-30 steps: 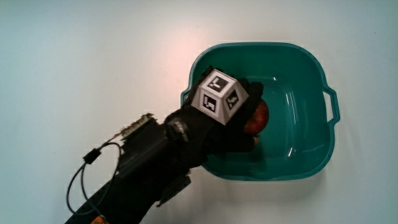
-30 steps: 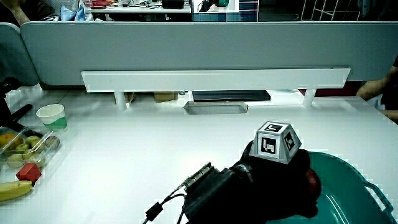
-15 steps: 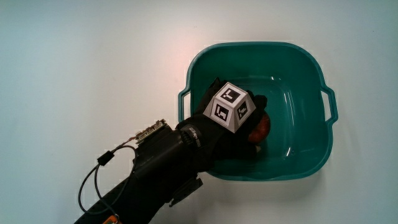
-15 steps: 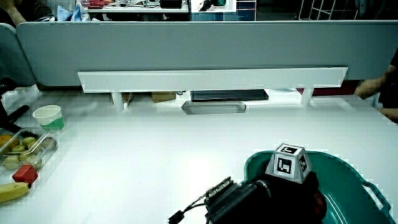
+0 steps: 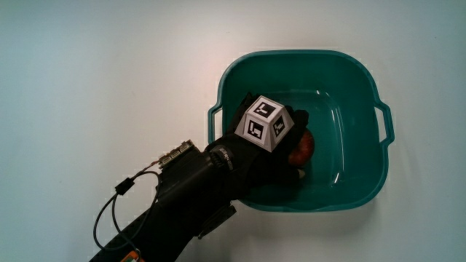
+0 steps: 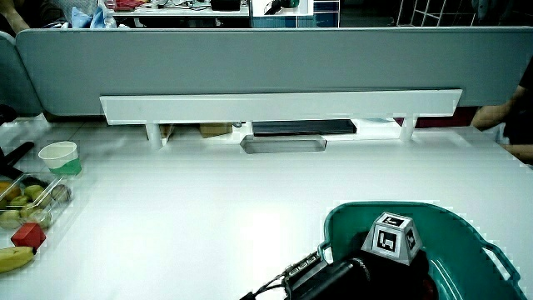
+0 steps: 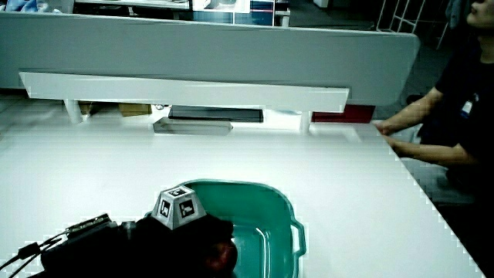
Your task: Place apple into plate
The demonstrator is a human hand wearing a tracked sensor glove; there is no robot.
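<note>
While the apple (image 5: pixel 303 146) sits low inside the teal basin (image 5: pixel 364 80), the gloved hand (image 5: pixel 271 145) is curled around it, gripping it.

Compared with a second ago, the hand and its marker cube (image 5: pixel 265 121) have sunk deeper into the basin: in a side view the cube (image 6: pixel 393 237) now lies below the basin's rim (image 6: pixel 391 207), where earlier it stood above it; since half a second ago little has changed. Only a red sliver of the apple shows past the fingers (image 5: pixel 297 118) in the main view, and a red patch (image 7: pixel 225 253) shows under the glove in a side view. Counted: one hand, one apple, one basin, one cube. Well apart, at the table's edge, stand one paper cup (image 6: pixel 58 157), one clear fruit tray (image 6: pixel 33 202), one banana (image 6: pixel 17 258) and one small red block (image 6: pixel 29 236).
</note>
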